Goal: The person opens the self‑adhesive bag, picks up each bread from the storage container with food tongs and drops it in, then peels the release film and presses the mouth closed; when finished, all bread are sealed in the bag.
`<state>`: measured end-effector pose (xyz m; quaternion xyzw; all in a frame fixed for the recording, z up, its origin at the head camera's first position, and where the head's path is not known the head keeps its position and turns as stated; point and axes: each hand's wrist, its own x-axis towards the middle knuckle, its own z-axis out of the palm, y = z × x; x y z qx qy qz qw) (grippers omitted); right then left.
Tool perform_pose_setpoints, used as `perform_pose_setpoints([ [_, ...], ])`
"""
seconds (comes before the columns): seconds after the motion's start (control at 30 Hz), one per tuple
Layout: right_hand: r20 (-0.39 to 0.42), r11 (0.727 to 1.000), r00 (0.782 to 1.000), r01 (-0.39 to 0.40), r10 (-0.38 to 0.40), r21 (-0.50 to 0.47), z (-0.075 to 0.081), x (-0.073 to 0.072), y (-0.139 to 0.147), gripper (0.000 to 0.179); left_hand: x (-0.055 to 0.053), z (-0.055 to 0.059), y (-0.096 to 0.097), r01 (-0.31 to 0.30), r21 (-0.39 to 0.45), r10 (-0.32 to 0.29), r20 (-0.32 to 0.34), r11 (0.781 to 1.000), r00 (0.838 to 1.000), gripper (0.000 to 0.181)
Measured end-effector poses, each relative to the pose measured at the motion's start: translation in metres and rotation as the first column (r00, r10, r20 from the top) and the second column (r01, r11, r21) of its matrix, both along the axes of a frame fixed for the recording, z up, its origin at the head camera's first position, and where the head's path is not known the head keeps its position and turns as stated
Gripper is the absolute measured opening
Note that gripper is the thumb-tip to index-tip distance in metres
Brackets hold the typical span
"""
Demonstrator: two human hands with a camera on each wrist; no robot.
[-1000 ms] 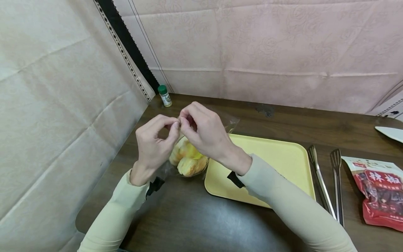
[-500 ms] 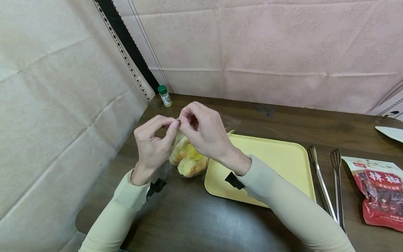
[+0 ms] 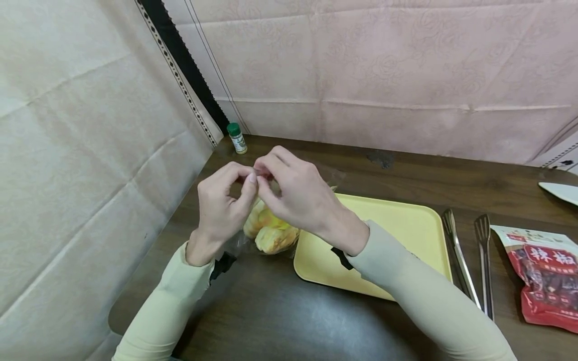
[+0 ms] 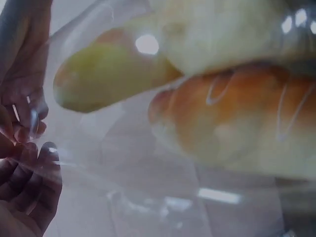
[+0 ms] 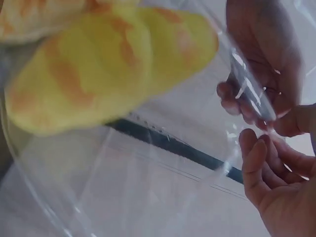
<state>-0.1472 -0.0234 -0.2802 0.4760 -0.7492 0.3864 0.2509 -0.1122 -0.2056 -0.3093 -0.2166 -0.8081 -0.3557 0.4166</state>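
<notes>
A clear plastic bag [image 4: 133,210] of bread rolls [image 3: 276,240] stands at the left end of the tray, behind and below both hands in the head view. One yellow roll [image 5: 108,69] with orange-brown bands shows through the film in the right wrist view. Thumb and index finger of my left hand [image 3: 221,203] pinch the gathered top of the bag. My right hand [image 3: 300,193] meets it there, its thumb and fingers curled at the same gathered film. What is pinched is mostly covered by the fingertips.
Right of the bag lies a yellow tray [image 3: 393,220], partly under my right forearm. Metal tongs [image 3: 460,255] lie beyond its right edge, then a red and white food packet [image 3: 548,276]. A green-capped jar [image 3: 237,138] stands at the back left corner. A white blade-like object [image 3: 560,191] juts in at right.
The right hand's thumb and index finger have spread slightly apart at the bag's top, and its wrist has shifted a little right. The left hand stays almost in place, still pinching.
</notes>
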Motion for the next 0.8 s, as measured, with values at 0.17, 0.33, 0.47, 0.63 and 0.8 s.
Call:
perform_pose_setpoints([
  [0.17,-0.134,0.999,0.991,0.033,-0.028,0.039,0.0023,0.0003,0.0017,0.009,0.0016,0.0023,0.0009,-0.022,-0.069,0.018,-0.06,0.997,0.998,0.016],
  [0.33,-0.045,0.996,0.999,-0.022,0.018,-0.085,-0.0018,-0.0014,0.0005,0.01,0.0019,0.0023,0.0023,0.001,-0.042,-0.004,-0.064,0.999,0.998,0.017],
  [0.47,0.127,0.979,0.991,-0.023,0.05,-0.204,-0.003,-0.0014,-0.0011,0.012,0.001,0.0019,0.0024,0.038,0.036,-0.037,-0.038,0.999,0.999,0.018],
  [0.63,0.327,0.958,0.945,0.07,0.026,-0.278,-0.002,-0.0004,-0.0003,0.012,0.0006,0.0022,0.0006,0.042,0.09,-0.043,0.009,0.995,0.999,0.019],
  [0.8,0.412,0.942,0.911,0.139,-0.001,-0.305,-0.0029,0.0003,0.0028,0.01,0.0007,0.0017,-0.0023,0.011,0.084,-0.015,0.048,0.996,0.999,0.018],
])
